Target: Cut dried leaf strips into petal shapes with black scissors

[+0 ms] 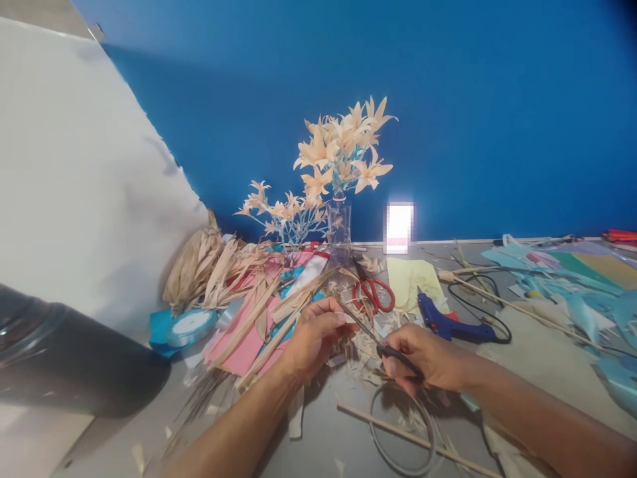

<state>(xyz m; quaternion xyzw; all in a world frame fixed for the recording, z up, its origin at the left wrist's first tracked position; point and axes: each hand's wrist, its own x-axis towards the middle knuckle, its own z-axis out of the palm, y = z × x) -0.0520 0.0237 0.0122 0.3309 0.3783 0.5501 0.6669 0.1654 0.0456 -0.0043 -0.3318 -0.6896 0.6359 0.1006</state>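
Note:
My right hand [428, 362] is closed round the dark handles of a pair of scissors [362, 325]. Their blades point up and left, reaching my left hand [316, 335]. The left fingers are pinched together at the blade tips on a small pale piece [343, 318], partly hidden by the fingers. Dry shavings [363, 355] lie between and beneath the hands. Just beyond them rests a second pair of scissors [373, 295] with red handles. A blue glue gun [455, 325] lies past my right hand, its nozzle pointing up and left.
Cream artificial flowers [343, 149] stand in a glass vase [339, 229] by the blue wall. Dried husks [199, 265] and a ribbon spool [192, 327] lie left. A ring [373, 431] and thin stick [393, 428] are in front. A dark cylinder [74, 358] occupies the left edge.

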